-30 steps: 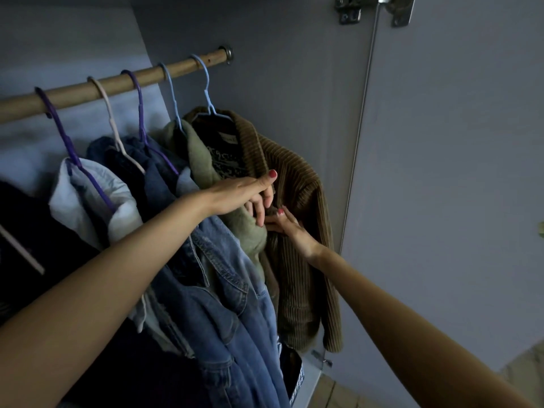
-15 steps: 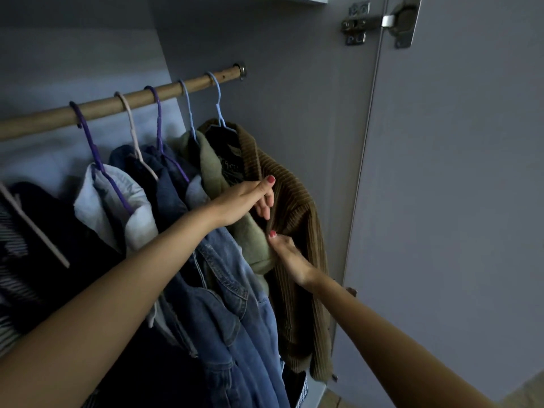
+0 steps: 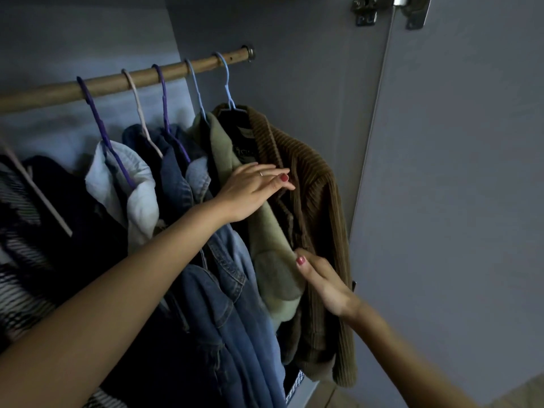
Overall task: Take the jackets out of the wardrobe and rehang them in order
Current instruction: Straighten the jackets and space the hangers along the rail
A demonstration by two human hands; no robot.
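Note:
Several jackets hang on a wooden rail (image 3: 59,94) inside the wardrobe. At the far right hangs a brown corduroy jacket (image 3: 318,207) on a light blue hanger (image 3: 226,83). Beside it is an olive green jacket (image 3: 265,248), then blue denim jackets (image 3: 223,304) and a pale blue one (image 3: 138,189). My left hand (image 3: 253,192) lies with straight fingers across the green jacket's collar, its fingertips on the brown one. Lower down, my right hand (image 3: 323,284) pinches the brown jacket's front edge, fingers tucked behind the cloth.
The wardrobe's grey side wall (image 3: 294,69) stands just right of the rail's end. The open door (image 3: 456,201) with its metal hinge (image 3: 391,10) fills the right side. Dark and striped clothes (image 3: 29,231) hang at the far left. Floor tiles (image 3: 338,399) show below.
My left hand has flattened and slid forward over the collars. My right hand has dropped lower along the brown jacket's front edge.

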